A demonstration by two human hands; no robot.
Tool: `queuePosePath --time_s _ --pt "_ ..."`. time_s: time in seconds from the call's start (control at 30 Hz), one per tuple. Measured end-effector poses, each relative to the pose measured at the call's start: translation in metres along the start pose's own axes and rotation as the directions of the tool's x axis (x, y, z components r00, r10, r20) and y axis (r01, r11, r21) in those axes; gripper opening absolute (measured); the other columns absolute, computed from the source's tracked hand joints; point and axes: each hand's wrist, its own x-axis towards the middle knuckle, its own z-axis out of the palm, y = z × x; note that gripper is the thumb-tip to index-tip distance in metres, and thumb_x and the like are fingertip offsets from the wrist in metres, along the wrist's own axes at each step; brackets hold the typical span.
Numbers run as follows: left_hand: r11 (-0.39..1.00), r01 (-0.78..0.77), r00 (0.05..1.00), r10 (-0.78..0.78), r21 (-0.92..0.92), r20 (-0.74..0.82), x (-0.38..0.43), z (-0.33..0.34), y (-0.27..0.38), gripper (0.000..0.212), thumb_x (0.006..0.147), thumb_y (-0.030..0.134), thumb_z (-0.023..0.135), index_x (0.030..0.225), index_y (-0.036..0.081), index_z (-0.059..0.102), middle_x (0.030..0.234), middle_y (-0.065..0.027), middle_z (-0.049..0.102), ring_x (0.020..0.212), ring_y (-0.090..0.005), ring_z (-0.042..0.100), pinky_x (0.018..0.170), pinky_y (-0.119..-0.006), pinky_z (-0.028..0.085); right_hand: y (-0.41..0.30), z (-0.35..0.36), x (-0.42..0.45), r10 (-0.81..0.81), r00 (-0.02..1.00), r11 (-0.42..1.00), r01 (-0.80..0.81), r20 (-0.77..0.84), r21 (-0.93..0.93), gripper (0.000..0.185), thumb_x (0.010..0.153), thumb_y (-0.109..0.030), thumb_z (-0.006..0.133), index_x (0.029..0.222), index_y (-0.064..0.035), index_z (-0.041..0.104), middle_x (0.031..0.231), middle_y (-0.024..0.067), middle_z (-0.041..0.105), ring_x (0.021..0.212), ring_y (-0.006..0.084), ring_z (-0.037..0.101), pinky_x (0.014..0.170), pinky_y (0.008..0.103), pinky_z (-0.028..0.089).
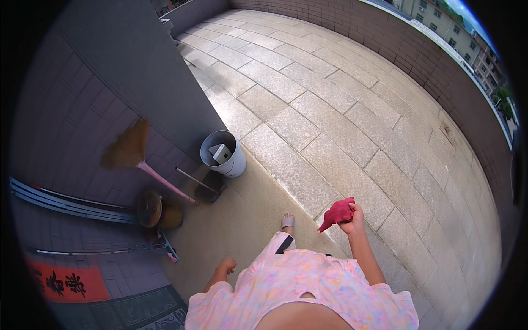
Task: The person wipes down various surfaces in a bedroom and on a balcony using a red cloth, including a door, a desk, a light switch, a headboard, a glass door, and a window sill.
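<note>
My right hand (355, 220) is raised in front of me at the right, with its fingers closed around a crumpled dark red cloth (337, 212). One corner of the cloth hangs down to the left. Low at my left side, my left hand (228, 265) has its fingers curled in, and nothing shows in it. Below me one foot in a light sandal (288, 222) is on the smooth floor, close to the edge of the stone paving (305, 154).
A white bucket (235, 166) with a white object inside stands by the grey pillar (140, 62). Along the left wall are a broom (165, 179), a long-handled dustpan (209, 187), poles (74, 206) and a red banner (88, 284) bearing writing. A brick parapet (412, 62) bounds the terrace.
</note>
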Motion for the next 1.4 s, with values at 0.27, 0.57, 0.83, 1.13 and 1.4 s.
queuePosePath --time_s 0.27,0.57,0.83,1.13,1.4 --pt "0.813 -0.571 0.691 0.551 0.114 -0.468 0.055 -0.199 0.277 0.028 0.075 0.016 0.044 0.094 0.002 0.060 0.093 -0.0189 0.059 0.088 -0.0344 0.056 0.079 -0.037 0.044 -0.056 0.129 0.100 -0.062 0.995 0.998 0.060 -0.083 -0.015 0.025 0.073 -0.014 0.047 0.096 -0.0047 0.050 0.094 0.0112 0.059 0.086 0.0263 0.057 0.081 0.0431 0.044" --pt "0.653 -0.728 0.626 0.757 0.207 -0.188 0.117 -0.294 0.441 0.028 0.074 0.016 0.048 0.097 0.004 0.060 0.091 -0.0179 0.060 0.083 -0.0319 0.058 0.075 -0.036 0.046 -0.109 0.249 0.307 0.054 0.994 0.996 -0.060 -0.095 -0.062 0.021 0.072 -0.016 0.046 0.089 -0.0054 0.052 0.086 0.0103 0.060 0.079 0.0263 0.058 0.075 0.0418 0.046" --pt "0.999 0.031 0.972 -0.036 -0.025 -0.234 0.190 -0.396 0.357 0.024 0.069 0.011 0.047 0.082 0.003 0.065 0.087 -0.0190 0.061 0.084 -0.0322 0.059 0.076 -0.038 0.046 -0.118 0.476 0.472 0.059 0.994 0.950 -0.028 0.090 -0.312 0.022 0.073 -0.017 0.050 0.091 -0.0050 0.053 0.088 0.0096 0.061 0.079 0.0232 0.059 0.074 0.0383 0.047" --pt "0.840 -0.386 0.883 0.218 -0.380 -0.415 0.239 -0.570 0.493 0.027 0.075 0.012 0.050 0.096 -0.002 0.060 0.079 -0.0171 0.063 0.066 -0.0225 0.062 0.065 -0.032 0.048 -0.035 0.652 0.615 0.352 0.933 0.857 -0.291 0.070 -0.426 0.016 0.073 -0.012 0.053 0.088 -0.0062 0.052 0.081 0.0077 0.060 0.073 0.0206 0.059 0.067 0.0363 0.049" --pt "0.709 -0.686 0.662 0.517 -0.161 -0.543 0.297 -0.819 0.682 0.028 0.078 0.017 0.047 0.097 0.001 0.059 0.095 -0.0194 0.059 0.089 -0.0314 0.058 0.077 -0.035 0.045 -0.019 0.797 0.719 0.257 0.965 0.856 -0.206 0.046 -0.474 0.020 0.072 -0.013 0.053 0.091 -0.0062 0.051 0.085 0.0078 0.060 0.077 0.0219 0.058 0.073 0.0398 0.047"
